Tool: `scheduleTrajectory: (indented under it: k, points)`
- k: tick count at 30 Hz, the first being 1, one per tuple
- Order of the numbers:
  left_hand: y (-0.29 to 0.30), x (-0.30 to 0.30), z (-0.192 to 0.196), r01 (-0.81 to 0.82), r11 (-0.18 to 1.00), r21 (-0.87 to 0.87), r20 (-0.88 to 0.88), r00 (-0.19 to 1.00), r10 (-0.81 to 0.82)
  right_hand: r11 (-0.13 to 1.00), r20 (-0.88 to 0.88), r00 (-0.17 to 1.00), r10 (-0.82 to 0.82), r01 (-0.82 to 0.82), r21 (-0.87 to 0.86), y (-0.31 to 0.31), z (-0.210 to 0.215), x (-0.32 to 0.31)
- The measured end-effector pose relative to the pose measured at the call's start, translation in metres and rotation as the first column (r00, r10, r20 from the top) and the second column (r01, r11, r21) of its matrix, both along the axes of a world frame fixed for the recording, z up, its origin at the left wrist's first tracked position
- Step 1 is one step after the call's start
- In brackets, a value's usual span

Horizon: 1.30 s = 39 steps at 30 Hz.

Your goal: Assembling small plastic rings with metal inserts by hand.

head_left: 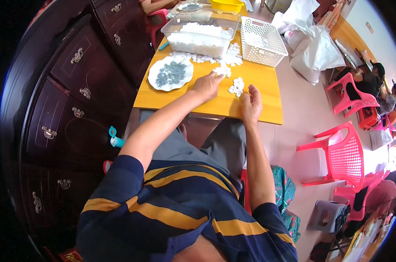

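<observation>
Nearest the camera, the right hand [252,104] rests edge-on at the bench's [267,111] front edge, fingers loosely curled and seemingly empty, just beside a small cluster of white pieces [237,86]. Left hand [207,85] lies palm-down with fingers reaching into a second white pile [223,70]; whether they pinch one is unclear. Beyond sit a white plate of grey parts [171,73], a clear bin [202,32] and a white basket [263,41].

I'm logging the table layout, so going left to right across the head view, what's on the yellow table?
Plate of grey parts → left hand → small white pile → right hand. At the back: clear tub of white parts → white basket.
</observation>
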State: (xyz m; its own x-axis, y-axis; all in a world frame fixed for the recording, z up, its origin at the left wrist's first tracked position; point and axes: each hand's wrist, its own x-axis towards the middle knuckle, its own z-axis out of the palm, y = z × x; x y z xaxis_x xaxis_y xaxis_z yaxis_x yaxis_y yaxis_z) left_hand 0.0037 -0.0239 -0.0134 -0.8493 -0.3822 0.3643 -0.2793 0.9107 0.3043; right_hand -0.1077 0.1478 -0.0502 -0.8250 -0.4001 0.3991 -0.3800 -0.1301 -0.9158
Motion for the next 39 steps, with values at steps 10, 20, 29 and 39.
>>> scheduleTrajectory:
  k: [10, 20, 29, 39]
  points:
    - [0.005, -0.022, 0.0, 0.014, 0.999, -0.048, 0.168, 0.986, -0.006, 1.0, -0.015, 1.0, -0.017, 0.017, -0.018, 0.003, -0.007, -0.004]
    - [0.0, -0.026, -0.006, -0.035, 0.999, 0.025, 0.078, 0.996, 0.033, 0.992, -0.035, 0.999, -0.023, 0.027, 0.126, 0.002, 0.001, -0.006]
    - [0.003, -0.02, -0.002, -0.047, 0.998, 0.037, 0.13, 0.991, 0.042, 1.0, 0.033, 0.999, -0.003, 0.003, 0.016, 0.003, 0.0, 0.002]
    - [-0.041, -0.034, -0.003, -0.042, 0.991, -0.13, 0.147, 0.987, 0.061, 0.992, 0.126, 0.991, 0.04, -0.024, -0.124, 0.011, 0.002, 0.004]
